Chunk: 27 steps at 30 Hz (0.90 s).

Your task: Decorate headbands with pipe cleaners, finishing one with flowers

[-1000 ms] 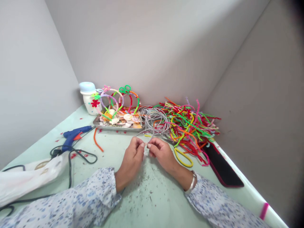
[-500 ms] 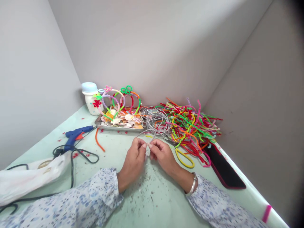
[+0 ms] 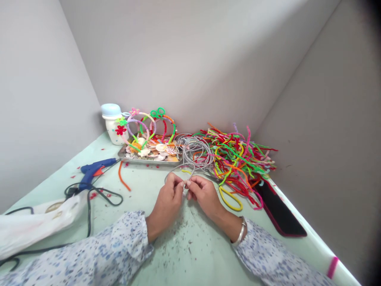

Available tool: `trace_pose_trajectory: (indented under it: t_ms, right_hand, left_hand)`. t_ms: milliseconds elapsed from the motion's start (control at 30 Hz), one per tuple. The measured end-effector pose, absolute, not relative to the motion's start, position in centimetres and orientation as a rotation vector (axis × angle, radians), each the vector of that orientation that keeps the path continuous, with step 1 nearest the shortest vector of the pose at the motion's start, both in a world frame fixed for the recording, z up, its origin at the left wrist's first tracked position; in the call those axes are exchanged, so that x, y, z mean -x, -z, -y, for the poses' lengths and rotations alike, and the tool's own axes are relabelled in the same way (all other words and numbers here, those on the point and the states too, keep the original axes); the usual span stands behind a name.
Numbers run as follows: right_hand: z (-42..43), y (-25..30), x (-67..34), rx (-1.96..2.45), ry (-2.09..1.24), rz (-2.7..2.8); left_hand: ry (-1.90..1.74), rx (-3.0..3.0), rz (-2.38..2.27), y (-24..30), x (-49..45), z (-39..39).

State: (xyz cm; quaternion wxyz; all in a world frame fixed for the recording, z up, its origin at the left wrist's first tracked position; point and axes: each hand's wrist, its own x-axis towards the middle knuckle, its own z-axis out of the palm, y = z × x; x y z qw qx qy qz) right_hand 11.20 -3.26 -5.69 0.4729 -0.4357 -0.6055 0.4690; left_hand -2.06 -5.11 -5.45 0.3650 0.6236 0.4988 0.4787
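My left hand (image 3: 167,201) and my right hand (image 3: 204,198) meet fingertip to fingertip above the table. Both are closed in a pinch on a thin grey wire (image 3: 193,171). The wire runs back from my fingers to a loose coil (image 3: 197,152) of the same grey strand, just beyond them. Its end is hidden between my fingertips. Right of the coil lies a tangled heap of coloured pipe cleaners (image 3: 238,153). Scissors with a yellow handle (image 3: 230,200) lie beside my right hand, their blades partly covered by the heap.
A metal tray (image 3: 149,161) of shells holds several fuzzy headbands (image 3: 149,127), next to a white jar (image 3: 113,129). At left lie a blue glue gun (image 3: 92,171), its black cord and a white plastic bag (image 3: 44,226). A black phone-like slab (image 3: 282,212) lies at the right edge.
My hands stay almost in place, still pinching the grey wire. A loop of the wire beyond my left hand has shifted slightly. The view has moved a little.
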Motion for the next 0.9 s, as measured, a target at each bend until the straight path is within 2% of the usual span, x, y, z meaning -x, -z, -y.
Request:
trace_pose_trajectory:
  t_ms: [633, 900]
  right_hand:
    - [3.23, 6.05, -11.32, 0.946, -1.348, 1.342]
    - [3.00, 6.16, -11.39, 0.976, -1.298, 1.327]
  left_hand:
    - [-1.237, -1.533, -1.182, 5.31, 1.57, 5.72]
    - [-1.158, -1.522, -1.194, 5.82, 1.44, 5.53]
